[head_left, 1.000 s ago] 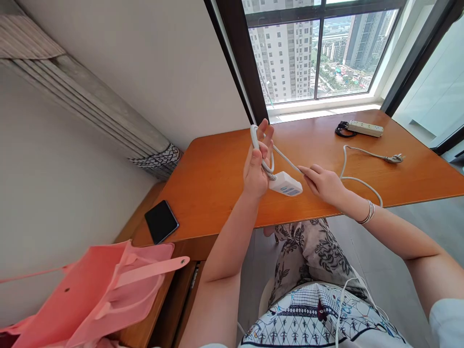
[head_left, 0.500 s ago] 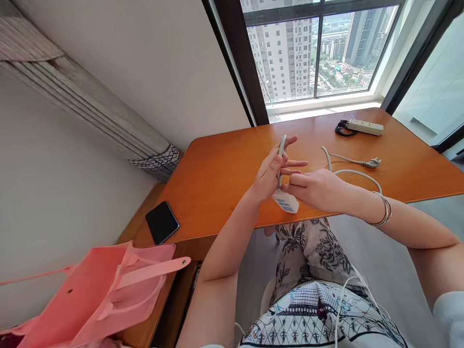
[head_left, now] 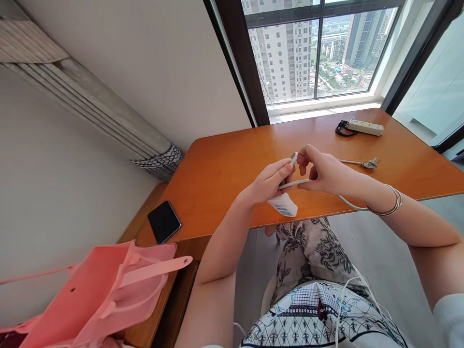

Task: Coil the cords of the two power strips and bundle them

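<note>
My left hand (head_left: 270,181) is closed on folded loops of a white cable (head_left: 294,182) just above the wooden desk (head_left: 224,169). The cable's white adapter block (head_left: 283,205) hangs below that hand. Beside it, my right hand (head_left: 322,171) pinches the same cable at the loop's end, fingers curled. From under my right wrist the cable runs on across the desk to its plug (head_left: 369,164).
A beige power strip (head_left: 365,127) with a black cord lies at the desk's far right by the window. A black phone (head_left: 164,222) rests on a lower ledge at the left. A pink bag (head_left: 97,292) sits in the near left corner. A folded mat leans on the wall.
Both hands came together and lower over the desk. The cable has been gathered into my left hand, and the plug end slid nearer, with less loose cable on the desk.
</note>
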A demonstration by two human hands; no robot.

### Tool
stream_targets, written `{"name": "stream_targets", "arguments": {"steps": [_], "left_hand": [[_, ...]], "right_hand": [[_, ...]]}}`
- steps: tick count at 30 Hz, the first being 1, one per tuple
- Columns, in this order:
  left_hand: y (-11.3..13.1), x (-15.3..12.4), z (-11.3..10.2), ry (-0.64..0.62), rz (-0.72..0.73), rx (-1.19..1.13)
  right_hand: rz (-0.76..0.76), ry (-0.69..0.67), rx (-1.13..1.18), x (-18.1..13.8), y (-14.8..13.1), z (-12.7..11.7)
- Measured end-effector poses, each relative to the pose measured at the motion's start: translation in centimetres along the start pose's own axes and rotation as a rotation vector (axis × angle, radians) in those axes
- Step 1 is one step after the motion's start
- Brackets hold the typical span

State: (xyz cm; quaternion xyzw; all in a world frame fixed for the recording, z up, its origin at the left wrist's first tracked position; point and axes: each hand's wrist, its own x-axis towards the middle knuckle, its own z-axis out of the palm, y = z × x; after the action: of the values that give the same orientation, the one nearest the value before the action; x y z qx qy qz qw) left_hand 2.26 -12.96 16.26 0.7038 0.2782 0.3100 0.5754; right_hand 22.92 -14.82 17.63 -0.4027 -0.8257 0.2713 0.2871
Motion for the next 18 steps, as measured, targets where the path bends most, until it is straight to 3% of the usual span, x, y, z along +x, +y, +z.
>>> {"name": "stream_targets", "arguments": {"steps": [4, 7, 10, 14, 18], "left_hand": [[1.1, -1.0, -0.7, 0.012, 0.009, 0.223], [1.3, -1.2, -1.2, 0.059, 0.027, 0.322], [0.9, -1.1, -1.8, 0.116, 0.019, 0.283], [0.9, -1.5, -3.8, 0.293, 0.035, 0.11], [1.5, -2.8, -5.9, 0.488, 0.04, 0.028]], "right_hand": [[0.181, -0.341, 0.104, -1.1, 1.3, -1.3], [0.158, -0.522, 0.137, -1.6, 2.1, -2.0], [0.146, -0.524, -0.006, -2.1, 2.1, -2.1], [0.173, -0.491, -0.441, -3.1, 2.0, -2.0], [0.268, -0.173, -0.787, -4.1, 3.1, -4.1]]}}
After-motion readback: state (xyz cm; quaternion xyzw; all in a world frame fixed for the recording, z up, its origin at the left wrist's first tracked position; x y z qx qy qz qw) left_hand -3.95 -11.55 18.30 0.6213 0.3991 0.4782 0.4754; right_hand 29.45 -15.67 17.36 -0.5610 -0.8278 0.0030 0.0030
